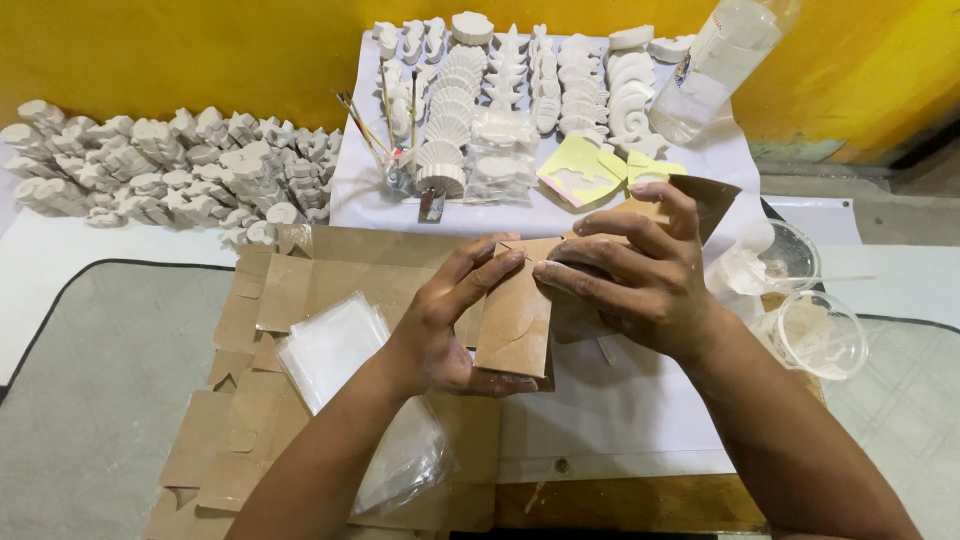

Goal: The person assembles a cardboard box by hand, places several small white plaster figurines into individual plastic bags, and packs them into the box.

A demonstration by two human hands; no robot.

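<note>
Both my hands hold a small brown cardboard box [515, 320] over the middle of the work surface. My left hand [440, 325] grips its left side and bottom, thumb under the lower edge and fingers curled over the top flap. My right hand [630, 275] clasps the right side, fingers pressing on the folded top, with an open brown flap [712, 198] sticking up behind it. Whatever is inside the box is hidden.
Flat brown cardboard blanks [290, 300] and clear plastic bags [335, 345] lie at left. White plaster figures [170, 165] are piled at back left and in rows on a white sheet [520, 90]. A plastic bottle [715, 65], brushes [365, 130], yellow papers [580, 170] and two clear cups [815, 335] stand around.
</note>
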